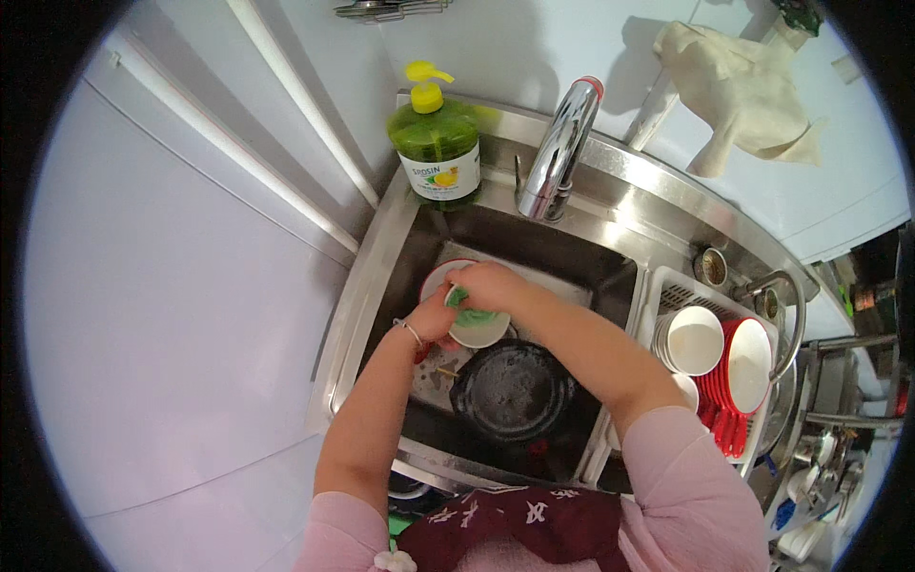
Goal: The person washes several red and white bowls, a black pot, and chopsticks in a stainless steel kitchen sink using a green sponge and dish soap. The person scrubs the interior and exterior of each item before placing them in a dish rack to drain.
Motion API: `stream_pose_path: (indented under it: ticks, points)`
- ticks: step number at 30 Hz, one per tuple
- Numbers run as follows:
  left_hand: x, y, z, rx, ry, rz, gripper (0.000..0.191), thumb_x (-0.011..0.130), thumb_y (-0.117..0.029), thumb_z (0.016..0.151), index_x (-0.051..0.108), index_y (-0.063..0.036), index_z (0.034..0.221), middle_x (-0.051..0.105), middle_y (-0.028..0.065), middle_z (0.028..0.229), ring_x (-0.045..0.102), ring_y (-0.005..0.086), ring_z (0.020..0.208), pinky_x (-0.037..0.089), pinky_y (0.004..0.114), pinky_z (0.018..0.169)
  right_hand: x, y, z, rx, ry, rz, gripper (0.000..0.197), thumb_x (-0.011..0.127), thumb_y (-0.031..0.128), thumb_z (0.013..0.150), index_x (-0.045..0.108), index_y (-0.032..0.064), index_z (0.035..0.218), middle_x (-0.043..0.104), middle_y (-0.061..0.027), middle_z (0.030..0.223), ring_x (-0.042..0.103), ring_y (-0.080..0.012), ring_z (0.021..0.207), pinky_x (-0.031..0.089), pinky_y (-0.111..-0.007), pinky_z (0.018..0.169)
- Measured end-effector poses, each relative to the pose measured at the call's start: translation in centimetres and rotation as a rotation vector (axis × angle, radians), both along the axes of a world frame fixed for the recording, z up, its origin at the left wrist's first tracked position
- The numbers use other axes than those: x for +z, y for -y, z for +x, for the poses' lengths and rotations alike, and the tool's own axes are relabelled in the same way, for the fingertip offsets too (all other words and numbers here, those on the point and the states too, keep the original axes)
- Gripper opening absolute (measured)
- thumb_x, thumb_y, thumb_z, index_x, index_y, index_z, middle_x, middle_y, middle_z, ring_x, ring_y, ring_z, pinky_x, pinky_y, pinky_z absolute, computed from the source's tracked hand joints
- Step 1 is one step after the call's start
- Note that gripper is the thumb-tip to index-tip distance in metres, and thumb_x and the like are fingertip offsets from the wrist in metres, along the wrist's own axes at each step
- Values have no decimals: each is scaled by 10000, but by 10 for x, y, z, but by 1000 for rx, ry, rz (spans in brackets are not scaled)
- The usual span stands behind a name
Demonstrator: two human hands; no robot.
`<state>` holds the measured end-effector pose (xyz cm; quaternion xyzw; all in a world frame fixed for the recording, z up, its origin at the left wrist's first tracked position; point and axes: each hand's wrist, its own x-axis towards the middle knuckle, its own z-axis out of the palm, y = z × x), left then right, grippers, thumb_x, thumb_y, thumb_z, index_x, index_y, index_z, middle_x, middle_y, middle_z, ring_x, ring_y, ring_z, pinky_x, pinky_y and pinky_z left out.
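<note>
Over the left basin of a stainless steel sink (pixel 372 286), my left hand (pixel 434 314) holds a small white bowl (pixel 482 334) by its left side. My right hand (pixel 482 284) presses a green scouring pad (pixel 472 317) into the bowl; its fingertips are partly hidden. Behind the hands lies a white dish with a red rim (pixel 437 275), partly covered. Below the bowl, a black round pan (pixel 513 392) rests in the basin. A bit of something red shows under my left wrist.
A green pump bottle of dish soap (pixel 439 154) and a chrome faucet (pixel 561 154) stand behind the basin. To the right, a white plastic basket (pixel 668 282) holds stacked white bowls (pixel 693 342) and red-handled bowls (pixel 747 365). A pale cloth (pixel 743 100) hangs upper right.
</note>
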<state>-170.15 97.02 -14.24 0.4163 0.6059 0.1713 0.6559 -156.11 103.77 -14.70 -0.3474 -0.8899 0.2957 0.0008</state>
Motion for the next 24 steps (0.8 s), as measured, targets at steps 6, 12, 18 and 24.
stream_pose_path:
  ticks: [6, 12, 18, 24]
  points:
    - [29, 7, 8, -66, -108, 164, 471, 384, -1, 797, 288, -15, 1258, 576, 184, 985, 634, 273, 740, 552, 372, 616, -4, -11, 6, -32, -198, 21, 399, 673, 184, 732, 544, 107, 1102, 640, -132, 898, 620, -290, 836, 493, -377, 720]
    - [-49, 33, 3, 437, -112, 935, 575, 385, 62, 758, 211, -57, 1293, 417, 162, 1199, 513, 296, 1064, 420, 364, 905, -24, 42, -33, -1059, -737, -535, 267, 658, 163, 764, 598, 38, 992, 638, -152, 888, 630, -248, 801, 498, -341, 686]
    - [-16, 17, -11, 155, -2, 432, 579, 485, -31, 779, 258, -71, 1310, 495, 190, 1132, 562, 338, 997, 446, 405, 863, -26, 13, 13, -695, -515, -185, 258, 626, 112, 758, 586, 60, 1007, 635, -133, 926, 628, -264, 810, 497, -348, 688]
    - [37, -11, 3, -220, -591, 389, 511, 416, -32, 779, 321, 4, 1280, 529, 232, 1086, 579, 372, 933, 500, 460, 760, 14, 3, 8, 64, -147, 439, 315, 625, 61, 686, 591, 90, 998, 632, -137, 932, 607, -316, 855, 496, -383, 726]
